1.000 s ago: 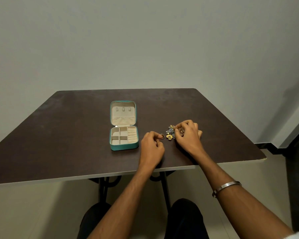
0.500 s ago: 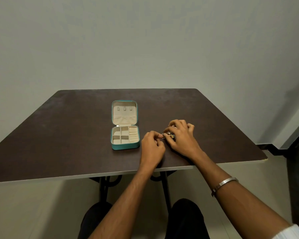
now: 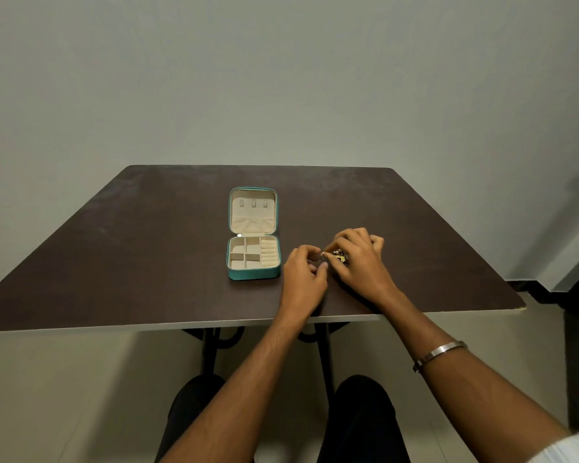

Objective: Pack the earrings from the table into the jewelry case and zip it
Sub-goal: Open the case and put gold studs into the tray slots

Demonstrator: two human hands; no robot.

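- My right hand [image 3: 361, 262] is curled over the little heap of earrings [image 3: 340, 257] on the bench [image 3: 147, 262], fingers bent round it and pinching at the pieces.
- My left hand [image 3: 303, 277] sits just beside it, thumb and forefinger drawn together at the heap's near edge; whether they have an earring between them I cannot tell.
- The earrings lie just right of the jewelry case [image 3: 254, 259], which stands open, its lid flat behind the tray and its compartments apparently bare.
- I judge the earrings light, small, stiff and prone to snagging on each other, so I should take one by its body and not its hook, and lift slowly.
- The case looks soft-lined and light; it may slide when zipped, so one hand should steady it.
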